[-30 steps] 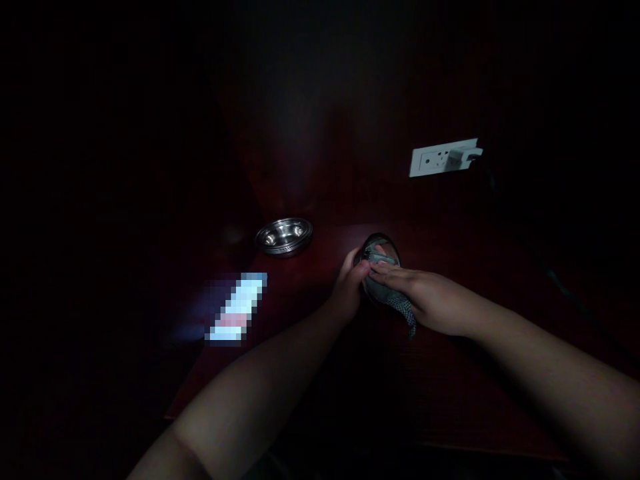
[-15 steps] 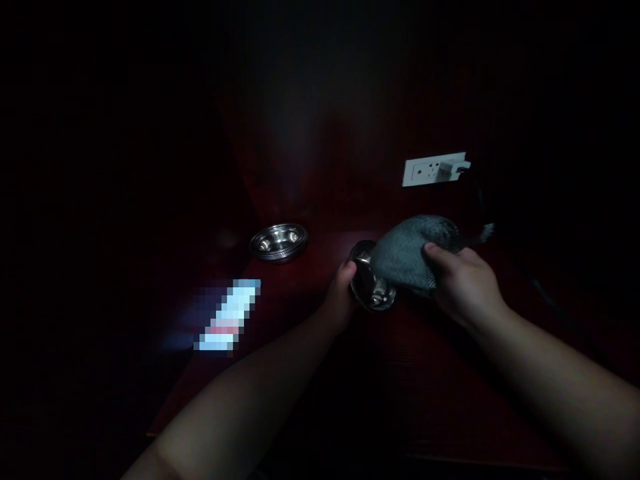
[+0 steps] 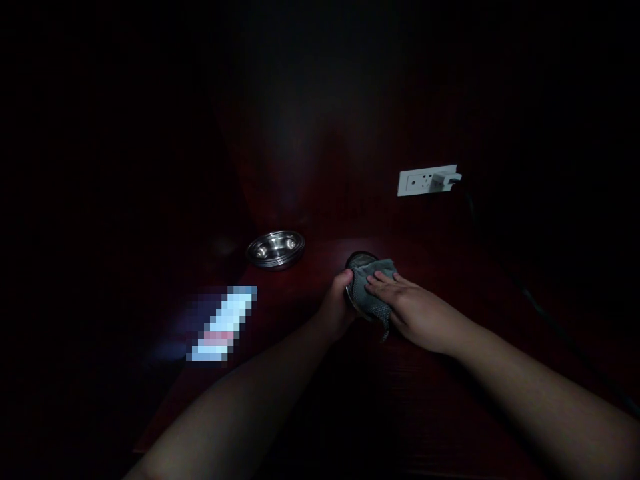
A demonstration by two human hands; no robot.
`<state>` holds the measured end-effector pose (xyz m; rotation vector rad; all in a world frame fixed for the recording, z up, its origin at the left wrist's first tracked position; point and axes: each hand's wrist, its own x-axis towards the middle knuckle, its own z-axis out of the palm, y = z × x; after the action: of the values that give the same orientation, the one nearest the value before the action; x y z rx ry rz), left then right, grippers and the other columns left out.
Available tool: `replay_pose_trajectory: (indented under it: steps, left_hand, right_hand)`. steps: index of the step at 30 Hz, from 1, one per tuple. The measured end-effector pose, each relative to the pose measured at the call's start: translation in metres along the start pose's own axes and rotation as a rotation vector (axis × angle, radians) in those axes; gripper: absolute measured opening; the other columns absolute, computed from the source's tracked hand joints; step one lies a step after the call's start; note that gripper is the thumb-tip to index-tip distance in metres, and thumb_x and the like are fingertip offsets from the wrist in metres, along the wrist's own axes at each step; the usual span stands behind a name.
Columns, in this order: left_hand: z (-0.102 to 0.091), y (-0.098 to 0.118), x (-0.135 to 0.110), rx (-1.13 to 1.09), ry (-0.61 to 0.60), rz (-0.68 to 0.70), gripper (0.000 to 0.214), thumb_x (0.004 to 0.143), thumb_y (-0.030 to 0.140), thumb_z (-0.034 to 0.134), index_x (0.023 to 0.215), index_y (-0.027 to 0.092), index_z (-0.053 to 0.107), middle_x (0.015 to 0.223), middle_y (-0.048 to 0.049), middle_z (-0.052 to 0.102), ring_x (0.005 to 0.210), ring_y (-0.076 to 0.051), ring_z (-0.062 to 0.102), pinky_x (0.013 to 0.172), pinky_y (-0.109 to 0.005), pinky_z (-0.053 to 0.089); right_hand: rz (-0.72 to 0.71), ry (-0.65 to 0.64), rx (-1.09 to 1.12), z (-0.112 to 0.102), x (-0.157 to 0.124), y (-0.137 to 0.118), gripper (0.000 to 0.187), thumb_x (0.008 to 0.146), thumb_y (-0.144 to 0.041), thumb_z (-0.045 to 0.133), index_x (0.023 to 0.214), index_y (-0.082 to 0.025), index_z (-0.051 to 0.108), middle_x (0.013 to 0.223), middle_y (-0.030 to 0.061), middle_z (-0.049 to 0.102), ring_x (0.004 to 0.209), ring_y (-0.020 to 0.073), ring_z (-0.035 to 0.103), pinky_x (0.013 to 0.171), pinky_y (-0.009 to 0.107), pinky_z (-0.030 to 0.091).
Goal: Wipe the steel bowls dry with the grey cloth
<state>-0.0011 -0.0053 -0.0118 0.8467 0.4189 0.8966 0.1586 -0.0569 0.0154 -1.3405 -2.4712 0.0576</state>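
Observation:
The scene is very dark. My left hand [image 3: 336, 303] grips the left rim of a small steel bowl [image 3: 356, 259] tilted on its edge on the dark red table [image 3: 450, 373]. My right hand [image 3: 410, 310] presses a grey cloth [image 3: 367, 288] into the bowl, its fingers stretched flat over the cloth. The cloth covers most of the bowl's inside, and a corner of it hangs below my right hand.
A second steel bowl [image 3: 275, 249] lies flat at the back left of the table. A lit, blurred screen [image 3: 223, 323] lies at the left edge. A white wall socket [image 3: 421, 181] holds a plug [image 3: 445, 179] whose dark cable runs down right.
Half a second ago my right hand held the cloth bunched up, lifted off the bowl to the right. It has come back down and now presses the cloth into the bowl. The left hand kept its grip.

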Motion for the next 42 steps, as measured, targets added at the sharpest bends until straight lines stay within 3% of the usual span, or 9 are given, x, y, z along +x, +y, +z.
replay_pose_trajectory:
  steps: [8,13,18,24,27,34,38,42]
  left_hand:
    - [0.005,0.002,-0.003,-0.012,-0.003,0.021,0.054,0.078,0.058,0.053,0.104,0.013,0.068,0.103,-0.0117,0.072,0.106,-0.029,0.064,0.093,-0.039,0.045]
    - [0.005,0.004,-0.005,0.018,-0.025,0.000,0.059,0.078,0.063,0.049,0.099,0.012,0.069,0.095,-0.0123,0.073,0.101,-0.030,0.064,0.092,-0.040,0.044]
    - [0.004,0.003,-0.006,0.039,0.058,-0.015,0.056,0.077,0.064,0.051,0.096,0.014,0.069,0.090,-0.0091,0.073,0.094,-0.027,0.064,0.084,-0.037,0.046]
    - [0.006,0.001,-0.005,0.047,-0.020,0.010,0.057,0.076,0.064,0.052,0.097,0.014,0.069,0.097,-0.0106,0.072,0.106,-0.030,0.062,0.092,-0.039,0.044]
    - [0.004,0.000,-0.004,0.061,-0.041,-0.006,0.060,0.075,0.067,0.052,0.095,0.013,0.069,0.096,-0.0121,0.072,0.106,-0.032,0.061,0.092,-0.042,0.043]
    - [0.003,0.000,-0.005,0.102,-0.039,0.003,0.062,0.076,0.067,0.051,0.100,0.012,0.068,0.099,-0.0123,0.071,0.108,-0.032,0.060,0.090,-0.041,0.044]
    - [0.003,0.000,-0.004,0.088,-0.032,-0.007,0.062,0.075,0.067,0.052,0.100,0.012,0.067,0.097,-0.0126,0.071,0.108,-0.033,0.060,0.091,-0.042,0.044]
    - [0.003,-0.001,-0.003,0.086,-0.034,-0.030,0.063,0.074,0.069,0.052,0.094,0.012,0.068,0.091,-0.0131,0.071,0.105,-0.034,0.061,0.091,-0.044,0.044]
  right_hand:
    - [-0.044,-0.004,0.103,-0.011,-0.001,-0.007,0.048,0.081,-0.007,0.047,0.124,-0.019,0.063,0.125,0.0097,0.067,0.128,0.0255,0.052,0.115,0.047,0.033]
    - [-0.051,-0.024,0.237,-0.016,0.000,-0.011,0.039,0.079,-0.008,0.050,0.110,-0.023,0.068,0.104,0.0049,0.073,0.103,0.0226,0.067,0.097,0.038,0.049]
    - [-0.068,-0.029,0.317,-0.021,-0.001,-0.016,0.024,0.077,-0.007,0.053,0.092,-0.020,0.067,0.086,0.0035,0.071,0.080,0.0190,0.066,0.074,0.029,0.051]
    - [-0.114,0.028,0.418,-0.020,0.000,-0.017,0.015,0.079,-0.008,0.055,0.085,-0.019,0.063,0.078,0.0021,0.066,0.072,0.0168,0.061,0.066,0.028,0.047]
    - [-0.144,0.064,0.437,-0.019,0.000,-0.017,0.013,0.083,-0.011,0.054,0.088,-0.019,0.063,0.083,0.0039,0.066,0.076,0.0180,0.061,0.071,0.031,0.049]
    - [-0.169,0.128,0.432,-0.015,0.000,-0.016,0.024,0.087,-0.019,0.055,0.111,-0.020,0.061,0.118,0.0106,0.060,0.107,0.0226,0.060,0.092,0.037,0.050]
    - [-0.164,0.161,0.412,-0.007,-0.002,-0.010,0.051,0.086,-0.019,0.056,0.137,-0.019,0.047,0.142,0.0130,0.049,0.131,0.0248,0.047,0.109,0.044,0.040]
    - [-0.144,0.092,0.363,0.000,-0.006,-0.006,0.072,0.081,-0.009,0.053,0.149,-0.015,0.031,0.155,0.0139,0.033,0.144,0.0247,0.029,0.118,0.048,0.026]
